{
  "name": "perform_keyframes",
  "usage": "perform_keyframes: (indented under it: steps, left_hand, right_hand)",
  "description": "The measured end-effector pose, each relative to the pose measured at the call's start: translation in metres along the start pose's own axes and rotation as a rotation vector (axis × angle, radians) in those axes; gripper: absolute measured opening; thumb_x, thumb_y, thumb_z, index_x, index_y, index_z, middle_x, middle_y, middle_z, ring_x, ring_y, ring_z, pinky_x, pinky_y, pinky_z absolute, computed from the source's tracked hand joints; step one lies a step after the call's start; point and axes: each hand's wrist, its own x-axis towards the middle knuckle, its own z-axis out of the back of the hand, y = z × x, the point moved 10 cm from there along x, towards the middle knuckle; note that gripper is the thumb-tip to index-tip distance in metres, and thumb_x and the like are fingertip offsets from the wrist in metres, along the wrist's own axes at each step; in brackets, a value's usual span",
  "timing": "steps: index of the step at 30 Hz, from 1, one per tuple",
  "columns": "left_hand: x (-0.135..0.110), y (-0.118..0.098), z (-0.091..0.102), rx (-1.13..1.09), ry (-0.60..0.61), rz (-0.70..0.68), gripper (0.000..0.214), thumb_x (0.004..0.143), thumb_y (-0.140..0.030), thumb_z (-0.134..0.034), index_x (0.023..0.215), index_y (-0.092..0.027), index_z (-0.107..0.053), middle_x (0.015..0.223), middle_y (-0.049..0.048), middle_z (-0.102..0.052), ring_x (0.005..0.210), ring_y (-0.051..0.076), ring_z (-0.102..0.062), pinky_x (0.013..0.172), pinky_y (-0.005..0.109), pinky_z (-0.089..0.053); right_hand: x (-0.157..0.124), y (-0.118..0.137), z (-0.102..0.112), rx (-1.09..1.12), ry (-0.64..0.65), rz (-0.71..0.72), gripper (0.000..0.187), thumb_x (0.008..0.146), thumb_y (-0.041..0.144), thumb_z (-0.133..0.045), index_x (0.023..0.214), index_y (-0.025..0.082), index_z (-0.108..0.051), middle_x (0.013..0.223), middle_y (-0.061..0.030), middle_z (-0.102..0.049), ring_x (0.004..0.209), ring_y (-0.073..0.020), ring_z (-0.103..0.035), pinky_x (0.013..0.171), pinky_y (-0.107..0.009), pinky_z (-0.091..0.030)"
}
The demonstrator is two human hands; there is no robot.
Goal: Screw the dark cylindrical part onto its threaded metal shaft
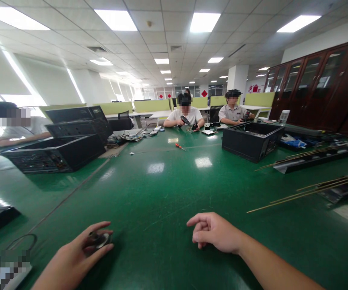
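My left hand [80, 251] rests low on the green table [161, 189], its fingers and thumb closed around a small round dark metal part [100, 239]. To its right, my right hand [214, 233] hovers just above the table surface with the fingers curled loosely inward and nothing visible in them. The two hands are roughly a hand's width apart.
Stacked black computer cases [62, 145] stand at the left, an open black case [250, 140] at the right. Thin brass rods [306, 191] and black panels lie at the right edge. A red screwdriver [180, 146] lies mid-table. Three people sit around the table's far and left sides.
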Motion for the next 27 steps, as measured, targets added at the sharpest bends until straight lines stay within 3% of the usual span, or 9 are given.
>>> perform_keyframes:
  steps: [3,5,7,9,13,18,22,27]
  left_hand:
    - [0.009,-0.067,-0.056,-0.092,0.221,-0.160,0.046,0.073,-0.040,-0.075,0.115,-0.027,-0.059,0.101,-0.0010,-0.076,0.089,0.022,-0.072,0.085,0.032,-0.055]
    - [0.005,-0.116,-0.092,-0.176,0.310,-0.270,0.032,0.075,-0.027,-0.072,0.105,-0.023,-0.061,0.095,0.0001,-0.075,0.084,0.019,-0.071,0.077,0.028,-0.054]
    - [-0.002,-0.153,-0.121,-0.212,0.336,-0.352,0.021,0.074,-0.019,-0.070,0.094,-0.021,-0.064,0.086,-0.0004,-0.073,0.077,0.018,-0.068,0.071,0.026,-0.051]
    - [-0.008,-0.172,-0.140,-0.213,0.318,-0.407,0.021,0.072,-0.017,-0.072,0.092,-0.021,-0.068,0.084,0.0003,-0.072,0.077,0.018,-0.066,0.071,0.027,-0.049]
    - [-0.018,-0.175,-0.154,-0.206,0.320,-0.500,0.029,0.070,-0.020,-0.077,0.099,-0.023,-0.072,0.091,0.0027,-0.072,0.084,0.020,-0.065,0.076,0.030,-0.048]
    - [-0.022,-0.157,-0.150,-0.238,0.343,-0.498,0.040,0.072,-0.018,-0.076,0.110,-0.024,-0.068,0.097,0.0023,-0.072,0.089,0.020,-0.066,0.083,0.032,-0.049]
    - [-0.021,-0.151,-0.150,-0.247,0.338,-0.432,0.035,0.068,-0.014,-0.077,0.101,-0.023,-0.066,0.095,0.0009,-0.072,0.087,0.020,-0.066,0.081,0.031,-0.049]
    - [-0.025,-0.160,-0.151,-0.257,0.333,-0.496,0.029,0.070,-0.015,-0.077,0.097,-0.022,-0.068,0.091,0.0006,-0.072,0.085,0.019,-0.066,0.079,0.030,-0.048]
  right_hand:
    - [-0.001,0.007,0.010,-0.097,-0.051,0.073,0.048,0.072,0.017,-0.073,0.117,0.014,-0.059,0.080,0.0002,-0.066,0.065,-0.0112,-0.060,0.064,-0.025,-0.046]
    - [-0.002,0.013,0.019,-0.211,-0.101,0.129,0.052,0.071,0.014,-0.073,0.119,0.016,-0.057,0.086,-0.0003,-0.065,0.068,-0.0110,-0.059,0.065,-0.024,-0.046]
    - [-0.004,0.018,0.026,-0.289,-0.138,0.167,0.055,0.068,0.011,-0.073,0.120,0.018,-0.054,0.092,-0.0007,-0.064,0.070,-0.0107,-0.059,0.064,-0.024,-0.047]
    - [-0.006,0.021,0.032,-0.321,-0.166,0.192,0.057,0.067,0.009,-0.072,0.119,0.020,-0.052,0.098,-0.0014,-0.061,0.071,-0.0104,-0.059,0.064,-0.023,-0.047]
    - [-0.009,0.026,0.033,-0.390,-0.180,0.210,0.050,0.066,0.008,-0.070,0.112,0.020,-0.054,0.100,-0.0022,-0.061,0.075,-0.0114,-0.059,0.065,-0.023,-0.049]
    - [-0.011,0.031,0.024,-0.572,-0.173,0.221,0.040,0.066,0.012,-0.074,0.103,0.019,-0.062,0.089,-0.0010,-0.064,0.076,-0.0145,-0.059,0.068,-0.025,-0.047]
    - [-0.014,0.038,0.019,-0.684,-0.191,0.236,0.038,0.066,0.015,-0.075,0.103,0.021,-0.065,0.087,-0.0005,-0.065,0.074,-0.0150,-0.057,0.067,-0.026,-0.045]
    - [-0.016,0.045,0.014,-0.711,-0.184,0.274,0.035,0.067,0.017,-0.075,0.101,0.020,-0.067,0.089,-0.0010,-0.065,0.077,-0.0161,-0.059,0.067,-0.025,-0.044]
